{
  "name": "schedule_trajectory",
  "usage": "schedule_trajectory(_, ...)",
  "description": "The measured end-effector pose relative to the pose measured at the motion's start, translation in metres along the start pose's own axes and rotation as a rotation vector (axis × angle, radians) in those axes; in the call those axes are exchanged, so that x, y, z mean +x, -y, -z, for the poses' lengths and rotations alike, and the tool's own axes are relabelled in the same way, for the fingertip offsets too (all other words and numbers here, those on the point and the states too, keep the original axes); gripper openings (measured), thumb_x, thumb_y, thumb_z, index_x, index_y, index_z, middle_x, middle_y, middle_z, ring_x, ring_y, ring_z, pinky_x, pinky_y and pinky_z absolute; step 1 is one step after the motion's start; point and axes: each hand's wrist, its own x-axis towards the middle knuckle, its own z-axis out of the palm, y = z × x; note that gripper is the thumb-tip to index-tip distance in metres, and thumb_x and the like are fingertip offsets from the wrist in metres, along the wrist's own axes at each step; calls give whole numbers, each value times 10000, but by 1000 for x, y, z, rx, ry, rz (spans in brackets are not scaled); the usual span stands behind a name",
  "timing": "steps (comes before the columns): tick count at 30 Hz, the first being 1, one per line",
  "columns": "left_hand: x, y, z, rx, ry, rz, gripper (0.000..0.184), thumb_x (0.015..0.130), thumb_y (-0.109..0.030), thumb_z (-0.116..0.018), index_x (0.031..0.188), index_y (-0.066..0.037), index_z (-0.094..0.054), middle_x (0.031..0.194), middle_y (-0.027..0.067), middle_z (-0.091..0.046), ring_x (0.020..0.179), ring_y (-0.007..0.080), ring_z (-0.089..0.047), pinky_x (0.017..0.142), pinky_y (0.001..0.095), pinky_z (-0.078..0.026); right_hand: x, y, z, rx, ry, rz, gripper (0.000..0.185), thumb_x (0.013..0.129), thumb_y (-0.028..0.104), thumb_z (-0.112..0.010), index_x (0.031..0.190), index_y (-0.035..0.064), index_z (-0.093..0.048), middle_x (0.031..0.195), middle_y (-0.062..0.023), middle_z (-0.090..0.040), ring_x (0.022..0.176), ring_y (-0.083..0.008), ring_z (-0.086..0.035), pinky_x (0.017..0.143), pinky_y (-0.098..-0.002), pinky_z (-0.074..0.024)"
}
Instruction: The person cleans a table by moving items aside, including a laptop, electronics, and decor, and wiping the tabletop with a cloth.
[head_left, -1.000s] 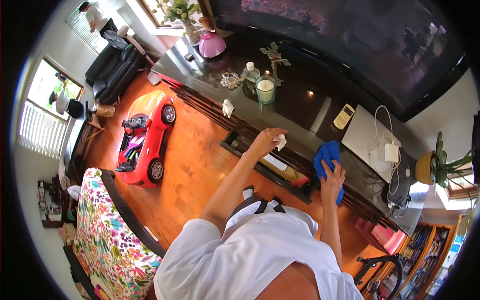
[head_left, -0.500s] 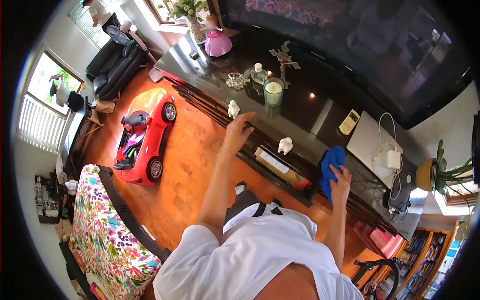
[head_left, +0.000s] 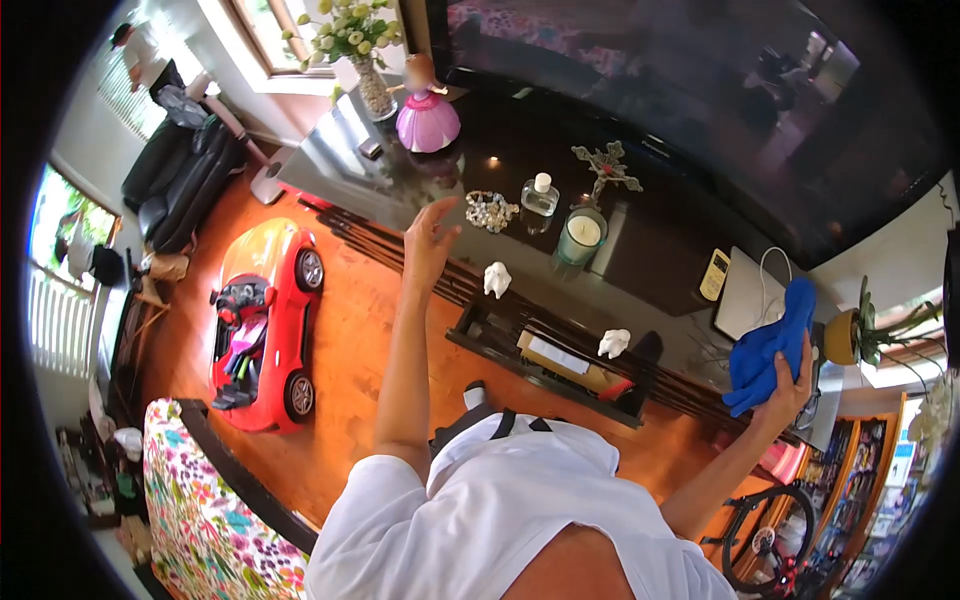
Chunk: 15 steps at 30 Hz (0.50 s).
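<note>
A person's right hand gripped a bunched blue cloth beside a dark console, its drawer pulled out between the two hands.

In the head view, the drawer held a flat brown item and white paper; beyond it, between the hands, a glass jar contained a pale candle, and past the left hand a vase held flowers. The left hand's fingers were loosely bent and apart, near a beaded string. The right hand was clamped on the cloth, which rose, deeply creased, above the fingers; whether it touched the console could not be told.
</note>
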Motion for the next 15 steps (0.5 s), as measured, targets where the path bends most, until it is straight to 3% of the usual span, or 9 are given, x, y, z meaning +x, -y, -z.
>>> schedule_trajectory(3, 36, 2, -15, -84, 125, -27, 451, 790, 1, -702, 1223, -66, -598, 1184, 96, -639, 1093, 243, -620, 900, 349, -499, -8, 28, -17, -91, -46, 57, 512, 816, -35, -595, 1325, -26, -537, 1273, -118, -555, 1138, -204, -529, 1014, -323, -391)
schedule_trajectory(7, 84, -4, -54, -99, 242, -249, 479, 752, -48, -744, 1212, -69, -611, 1161, 121, -648, 1061, 264, -632, 881, 341, -506, -15, 51, -51, -350, -28, 172, 532, 764, -5, -618, 1295, 0, -582, 1315, -132, -525, 1191, -237, -505, 1043, -336, -363)
schedule_trajectory(11, 118, -23, -99, -100, 387, -331, 531, 698, -113, -787, 1200, -64, -621, 1120, 125, -669, 996, 284, -655, 851, 344, -514, -13, 60, -95, -641, 164, 209, 550, 732, -24, -619, 1265, 110, -635, 1296, -136, -519, 1219, -273, -488, 1053, -327, -349)
schedule_trajectory(15, 138, -29, -132, -1, 607, -288, 579, 702, -151, -798, 1237, -58, -597, 1139, 142, -674, 1082, 305, -627, 910, 364, -492, 1, 34, -128, -655, 354, 207, 556, 730, -66, -617, 1249, 133, -642, 1268, -135, -521, 1198, -292, -502, 1027, -328, -387)
